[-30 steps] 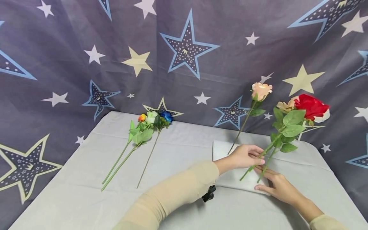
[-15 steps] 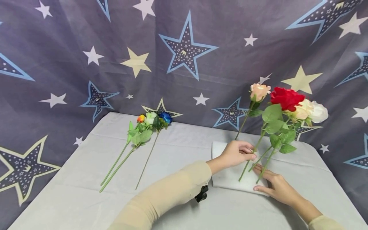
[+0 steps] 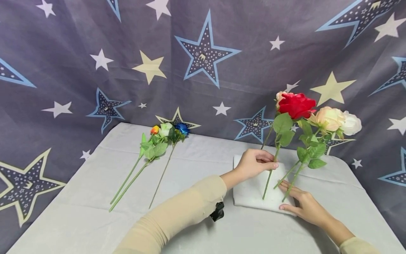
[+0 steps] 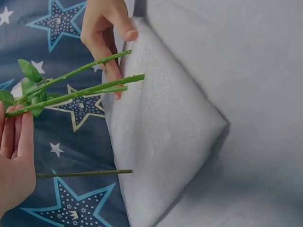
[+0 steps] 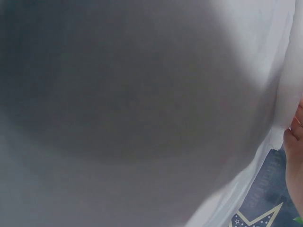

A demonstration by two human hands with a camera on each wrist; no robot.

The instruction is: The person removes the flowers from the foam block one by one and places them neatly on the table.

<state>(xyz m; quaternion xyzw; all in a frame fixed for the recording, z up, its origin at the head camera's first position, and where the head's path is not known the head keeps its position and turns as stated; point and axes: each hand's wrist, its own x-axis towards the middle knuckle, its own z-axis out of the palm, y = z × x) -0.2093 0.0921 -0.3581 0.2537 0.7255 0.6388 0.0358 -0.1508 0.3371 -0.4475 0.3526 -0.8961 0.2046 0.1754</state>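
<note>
My left hand [image 3: 257, 164] pinches the green stem of a red rose [image 3: 297, 105] over a white padded block [image 3: 250, 195]. The stem's lower end meets the block's top; in the left wrist view the stem [image 4: 78, 94] crosses the fingers. My right hand [image 3: 306, 204] rests on the block's right end, thumb spread from fairly straight fingers. A cream rose [image 3: 328, 119] and a white rose [image 3: 351, 123] lean right from the block. A peach rose [image 3: 280, 97] stands behind, mostly hidden by the red one. The right wrist view shows mainly shadowed grey cloth.
On the left of the grey-covered table [image 3: 203, 148] lie an orange-yellow bud [image 3: 154, 129], a pale green rose [image 3: 165, 129] and a blue rose [image 3: 182, 128], stems toward the front. A star-patterned curtain [image 3: 203, 102] hangs directly behind the table.
My left hand has moved left with the red rose, which swings away from the cream and white roses, turns more upright and now covers most of the peach rose. My right hand stays put.
</note>
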